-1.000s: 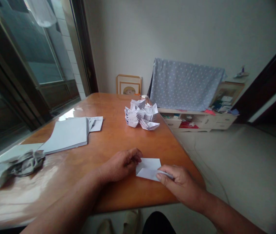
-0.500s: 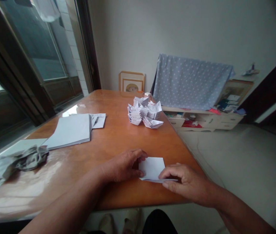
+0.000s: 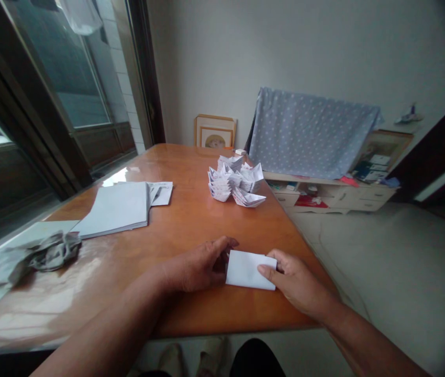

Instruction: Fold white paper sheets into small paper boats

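folded paper (image 3: 251, 269), white, flat on the table (image 3: 191, 309) near its near edge, between 2 hands. left hand (image 3: 195, 266) just beside the paper's left end, fingers (image 3: 226, 243) curled and touching it, no telling whether clenched or only resting. right hand (image 3: 297, 280) at the right end, thumb (image 3: 262, 269) on top, other fingers tucked behind the edge, pinching the paper. farther up the table, a heap of paper boats (image 3: 235, 183), well apart from both hands. to the left, a stack of sheets (image 3: 112, 208) beside and partly over a loose sheet (image 3: 162, 192), then a crumpled grey bundle (image 3: 55, 252) near the table's left side. past the far end, a framed picture (image 3: 214, 131) against the wall, and a dotted blue cloth (image 3: 312, 133) hanging above a low cabinet (image 3: 324, 196).
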`<action>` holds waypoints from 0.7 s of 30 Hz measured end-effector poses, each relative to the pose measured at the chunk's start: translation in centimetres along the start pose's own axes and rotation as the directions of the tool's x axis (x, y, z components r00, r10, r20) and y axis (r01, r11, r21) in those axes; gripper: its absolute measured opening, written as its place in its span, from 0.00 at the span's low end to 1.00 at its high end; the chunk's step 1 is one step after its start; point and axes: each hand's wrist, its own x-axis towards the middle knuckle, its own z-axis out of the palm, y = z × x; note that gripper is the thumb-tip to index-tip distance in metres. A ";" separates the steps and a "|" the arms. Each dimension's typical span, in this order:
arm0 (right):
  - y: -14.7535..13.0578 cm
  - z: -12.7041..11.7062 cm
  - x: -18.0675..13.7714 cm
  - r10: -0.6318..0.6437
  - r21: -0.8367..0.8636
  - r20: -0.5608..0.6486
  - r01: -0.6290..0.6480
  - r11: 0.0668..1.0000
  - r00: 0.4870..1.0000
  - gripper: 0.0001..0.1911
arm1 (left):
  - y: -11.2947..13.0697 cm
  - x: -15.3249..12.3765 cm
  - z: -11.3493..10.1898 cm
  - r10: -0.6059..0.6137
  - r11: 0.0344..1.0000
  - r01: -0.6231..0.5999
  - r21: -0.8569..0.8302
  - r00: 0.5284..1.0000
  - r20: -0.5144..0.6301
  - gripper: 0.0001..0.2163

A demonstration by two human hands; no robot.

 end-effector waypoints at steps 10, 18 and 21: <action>0.5 1.2 0.3 -0.069 -0.401 -0.145 0.005 0.916 0.987 0.16 | -1.1 -0.3 0.8 0.027 0.997 -0.035 -0.067 0.993 -0.112 0.42; 0.8 1.6 0.8 -0.089 -0.495 -0.125 0.016 0.869 0.988 0.15 | -1.6 0.1 0.6 0.052 0.998 -0.039 0.053 0.963 -0.266 0.31; 0.7 1.6 1.0 -0.077 -0.503 -0.113 0.010 0.864 0.991 0.15 | -1.9 0.5 0.5 0.021 0.993 0.017 0.121 0.952 -0.305 0.23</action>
